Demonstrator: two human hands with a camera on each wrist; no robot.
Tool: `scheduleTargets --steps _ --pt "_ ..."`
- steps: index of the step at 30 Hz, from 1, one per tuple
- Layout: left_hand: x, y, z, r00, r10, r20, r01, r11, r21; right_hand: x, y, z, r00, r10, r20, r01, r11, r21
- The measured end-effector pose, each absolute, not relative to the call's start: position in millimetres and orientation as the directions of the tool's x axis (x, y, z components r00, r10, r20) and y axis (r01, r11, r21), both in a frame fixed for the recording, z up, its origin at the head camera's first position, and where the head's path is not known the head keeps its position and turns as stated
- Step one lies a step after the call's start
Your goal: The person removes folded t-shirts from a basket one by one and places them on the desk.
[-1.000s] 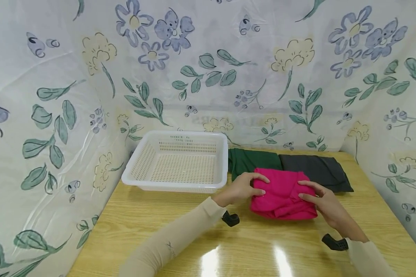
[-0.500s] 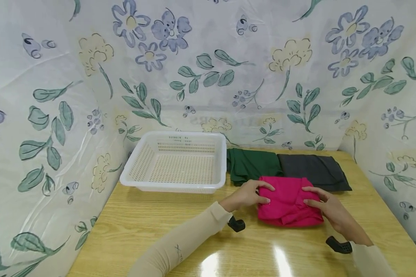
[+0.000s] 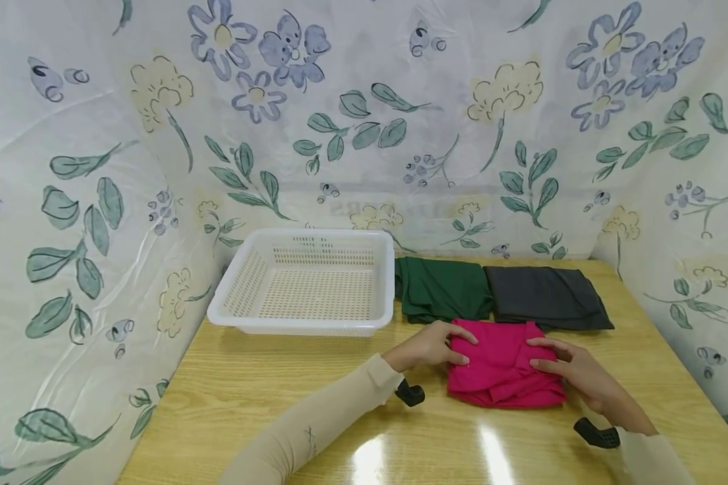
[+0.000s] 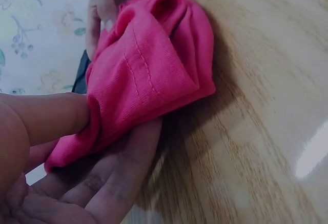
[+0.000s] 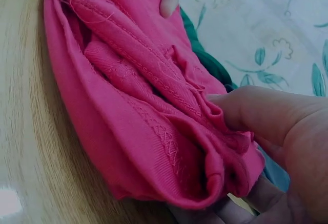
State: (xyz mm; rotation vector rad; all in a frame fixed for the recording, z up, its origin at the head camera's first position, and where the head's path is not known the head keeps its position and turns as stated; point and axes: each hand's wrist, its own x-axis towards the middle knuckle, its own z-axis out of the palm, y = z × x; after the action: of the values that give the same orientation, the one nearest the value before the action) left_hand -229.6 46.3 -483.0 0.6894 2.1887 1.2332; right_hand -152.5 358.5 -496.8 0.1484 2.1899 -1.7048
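Note:
A folded pink garment [image 3: 500, 367] of knit cloth lies near the middle right of the table in the head view, both hands at its sides. My left hand [image 3: 433, 343] pinches its left edge; in the left wrist view the thumb [image 4: 56, 115] lies on top and the fingers [image 4: 120, 180] reach beneath the cloth. At the opposite edge, my right hand [image 3: 576, 370] grips it the same way, thumb [image 5: 266, 111] above and other fingers partly hidden below. Rumpled layers and stitched hems [image 5: 166, 147] show at the near side in the right wrist view.
Behind the pink garment lie a folded green cloth [image 3: 445, 289] and a folded dark grey cloth [image 3: 546, 296], side by side. A white perforated plastic basket [image 3: 303, 328] stands to their left. Floral fabric [image 3: 364, 101] walls the wooden table [image 3: 267, 384] at the back and sides.
Both hands have brought the pink garment toward the person and slightly right, away from the green and grey cloths. Their grip on its two sides stays the same.

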Motion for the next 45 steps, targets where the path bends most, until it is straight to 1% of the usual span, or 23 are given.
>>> scheduleTargets --steps 2,5,9,11,24,28,31,36,39,42,45 --pt "-230 46 -484 -0.732 0.65 -0.205 0.162 0.458 0.874 -153 358 -497 -0.93 -0.135 -0.341 0.293 0.286 -0.912" --pt "-229 46 -485 -0.725 0.647 -0.237 0.109 0.448 0.887 -154 356 -498 -0.929 -0.122 -0.349 0.298 0.309 -0.903" --pt "-229 46 -485 -0.711 0.645 -0.28 0.024 0.42 0.907 -155 356 -499 -0.937 -0.106 -0.333 0.28 0.343 -0.897" --pt "-229 46 -486 -0.713 0.638 -0.292 0.004 0.42 0.908 -155 356 -500 -0.945 -0.095 -0.314 0.26 0.364 -0.894" --pt "-230 48 -491 -0.739 0.613 -0.279 0.024 0.438 0.899 -156 350 -497 -0.962 -0.051 -0.267 0.215 0.461 -0.861" --pt "-231 47 -488 -0.752 0.607 -0.259 0.078 0.471 0.879 -158 348 -496 -0.967 -0.053 -0.248 0.191 0.492 -0.849" --pt "-233 45 -485 -0.745 0.619 -0.248 0.127 0.497 0.858 -159 347 -496 -0.97 -0.054 -0.237 0.178 0.511 -0.841" --pt "-236 37 -473 -0.686 0.69 -0.23 0.229 0.505 0.832 -159 353 -493 -0.975 -0.038 -0.218 0.161 0.551 -0.819" --pt "-238 30 -458 -0.649 0.736 -0.196 0.296 0.48 0.826 -159 356 -489 -0.982 0.0 -0.191 0.16 0.539 -0.827" --pt "-243 21 -440 -0.607 0.784 -0.134 0.371 0.427 0.825 -161 358 -481 -0.99 0.037 -0.135 0.135 0.512 -0.849" --pt "-251 11 -416 -0.557 0.828 -0.061 0.46 0.369 0.807 -163 362 -467 -0.997 0.065 -0.041 0.068 0.501 -0.863"
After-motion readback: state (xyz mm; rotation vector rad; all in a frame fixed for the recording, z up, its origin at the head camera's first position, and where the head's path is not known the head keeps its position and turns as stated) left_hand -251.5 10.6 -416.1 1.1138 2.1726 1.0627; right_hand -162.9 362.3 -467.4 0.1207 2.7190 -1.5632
